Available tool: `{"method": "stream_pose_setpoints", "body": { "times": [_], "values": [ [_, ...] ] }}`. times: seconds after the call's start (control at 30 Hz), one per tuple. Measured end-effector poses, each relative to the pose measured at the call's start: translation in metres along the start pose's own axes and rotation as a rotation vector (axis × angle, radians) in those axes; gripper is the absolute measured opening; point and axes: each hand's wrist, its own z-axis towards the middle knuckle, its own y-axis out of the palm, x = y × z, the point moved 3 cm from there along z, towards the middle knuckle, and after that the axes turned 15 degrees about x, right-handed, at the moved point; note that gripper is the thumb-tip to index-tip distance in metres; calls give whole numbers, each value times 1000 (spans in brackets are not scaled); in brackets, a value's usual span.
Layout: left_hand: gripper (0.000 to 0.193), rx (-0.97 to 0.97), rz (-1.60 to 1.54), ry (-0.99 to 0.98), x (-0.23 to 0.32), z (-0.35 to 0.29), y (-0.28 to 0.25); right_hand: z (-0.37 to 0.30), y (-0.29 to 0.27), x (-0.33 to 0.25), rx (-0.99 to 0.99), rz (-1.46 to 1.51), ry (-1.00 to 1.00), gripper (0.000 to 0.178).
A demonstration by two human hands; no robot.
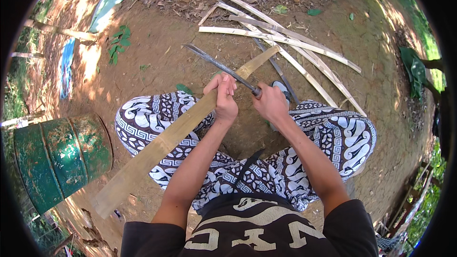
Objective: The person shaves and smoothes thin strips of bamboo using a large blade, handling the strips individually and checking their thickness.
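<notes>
Between the person's bent knees, over bare ground [143, 62], a long flat tan strip [166, 140], bamboo by its look, slants from beside the left thigh up toward the right foot. The left hand [223, 100] is closed around it just beside where the knife [219, 68] crosses; a hold so near the blade probably gives firm control of that part, though it puts the fingers close to the edge. The right hand [272, 102] is wrapped round the knife's handle, with the blade reaching away to the upper left across the strip, seemingly so that the tip points clear of the body; whether the edge touches the strip I cannot tell. The strip's long lower part passes above the patterned trousers [152, 119], and the leg may be giving it some support, but contact is not clear. Farther off, pale narrow slats [276, 36] lie crossed in a loose pile, likely left there to be within reach yet outside the working space. A green drum [62, 157] stands or lies left of the knee.
</notes>
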Motion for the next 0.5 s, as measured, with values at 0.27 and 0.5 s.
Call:
{"method": "stream_pose_setpoints", "body": {
  "times": [0.27,0.5],
  "values": [
    [37,-67,11,56,11,-5,5,14,9,31,-45,48,127,21],
    [35,-68,-61,37,5,-8,5,8,5,5,-3,23,82,20]
  ]
}}
